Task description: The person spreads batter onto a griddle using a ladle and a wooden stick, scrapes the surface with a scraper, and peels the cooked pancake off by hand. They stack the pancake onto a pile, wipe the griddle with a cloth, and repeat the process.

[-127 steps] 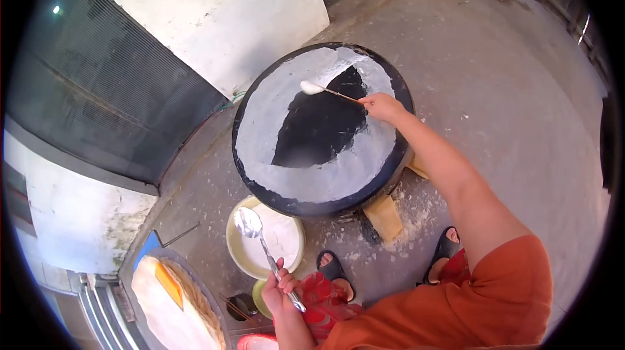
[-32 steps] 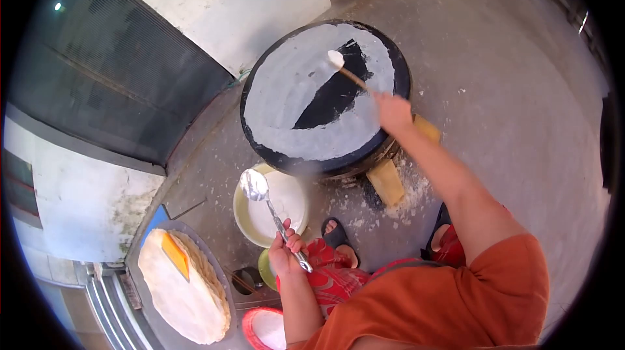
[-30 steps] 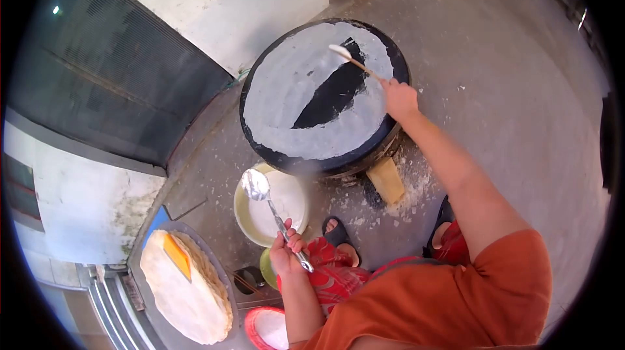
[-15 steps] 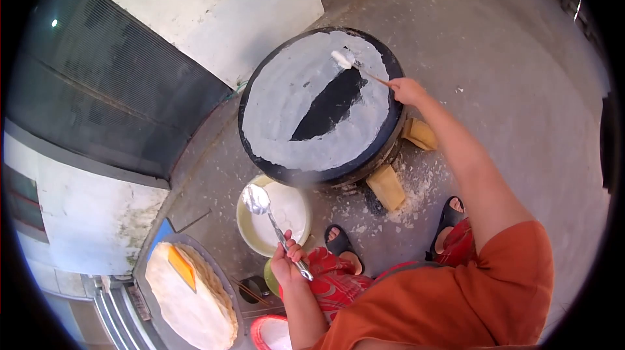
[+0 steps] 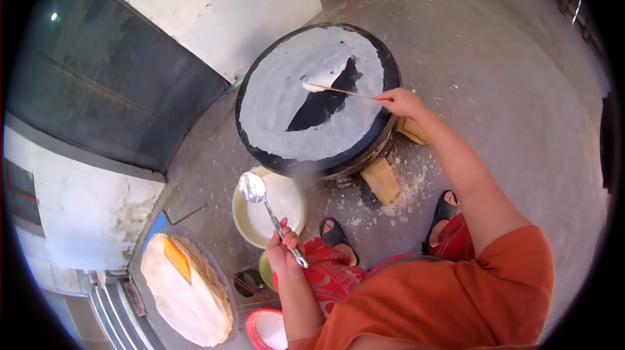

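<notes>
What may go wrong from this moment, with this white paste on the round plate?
The white paste may finish uneven, because a dark patch of the round plate is bare. The right hand, gripping the thin stick, looks close to the plate's edge; a burn is possible if hot.

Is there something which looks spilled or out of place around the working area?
Yes. Pale flakes lie scattered on the floor, around the yellowish block near the round griddle. They look spilled because they lie loose, outside any container; what they are, I cannot tell.
</notes>
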The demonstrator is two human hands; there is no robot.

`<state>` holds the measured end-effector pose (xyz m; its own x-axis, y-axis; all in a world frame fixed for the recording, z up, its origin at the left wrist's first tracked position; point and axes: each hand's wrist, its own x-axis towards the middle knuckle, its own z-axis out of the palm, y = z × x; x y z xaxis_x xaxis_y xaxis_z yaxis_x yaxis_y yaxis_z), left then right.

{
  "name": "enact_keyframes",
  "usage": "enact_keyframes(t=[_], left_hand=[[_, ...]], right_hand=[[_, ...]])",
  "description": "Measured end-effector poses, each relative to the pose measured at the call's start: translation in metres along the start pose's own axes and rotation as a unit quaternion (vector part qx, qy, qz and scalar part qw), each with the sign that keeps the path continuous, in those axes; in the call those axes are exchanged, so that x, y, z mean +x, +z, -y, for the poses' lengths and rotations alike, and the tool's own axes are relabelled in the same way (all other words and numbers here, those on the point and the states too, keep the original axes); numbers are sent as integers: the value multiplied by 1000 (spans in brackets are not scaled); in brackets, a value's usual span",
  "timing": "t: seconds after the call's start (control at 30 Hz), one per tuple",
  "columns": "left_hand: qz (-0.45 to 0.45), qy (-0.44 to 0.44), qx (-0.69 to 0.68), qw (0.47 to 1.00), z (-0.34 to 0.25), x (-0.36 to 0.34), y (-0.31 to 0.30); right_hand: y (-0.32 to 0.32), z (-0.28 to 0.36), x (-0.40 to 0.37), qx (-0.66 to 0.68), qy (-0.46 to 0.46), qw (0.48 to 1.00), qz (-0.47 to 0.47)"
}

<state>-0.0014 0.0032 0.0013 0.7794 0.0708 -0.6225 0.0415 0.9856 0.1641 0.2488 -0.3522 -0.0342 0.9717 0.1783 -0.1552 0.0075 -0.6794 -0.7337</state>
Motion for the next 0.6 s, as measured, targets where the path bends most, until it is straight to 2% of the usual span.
enact_keyframes(t=[0.03,0.1,0.2,0.23,0.3,0.4,0.43,0.5,0.53,0.6], left_hand=[[1,0,-3,1000,-1,0,-1],[-5,16,21,1000,1,-2,-2],[-5,10,21,1000,0,-1,-2],[-6,11,20,1000,1,0,-3],[-3,-4,4,1000,0,0,-1],[-5,0,7,1000,0,-3,0],[-2,2,16,1000,0,-2,-2],[2,9,16,1000,0,-1,-7],[5,10,19,1000,0,-2,-7],[8,13,23,1000,-1,-1,-5]], right_hand=[[1,-13,-1,-3,-2,1000,1],[15,-44,3,4,94,978,-186],[58,-26,8,22,80,988,-129],[64,-4,-2,-21,0,993,-112],[66,25,-10,-46,16,997,-63],[33,40,-25,-28,46,999,-10],[35,33,-25,-30,43,999,-8],[53,7,-21,9,59,989,-133],[77,-9,-9,25,16,989,-146],[98,5,-7,-16,-33,996,-76]])
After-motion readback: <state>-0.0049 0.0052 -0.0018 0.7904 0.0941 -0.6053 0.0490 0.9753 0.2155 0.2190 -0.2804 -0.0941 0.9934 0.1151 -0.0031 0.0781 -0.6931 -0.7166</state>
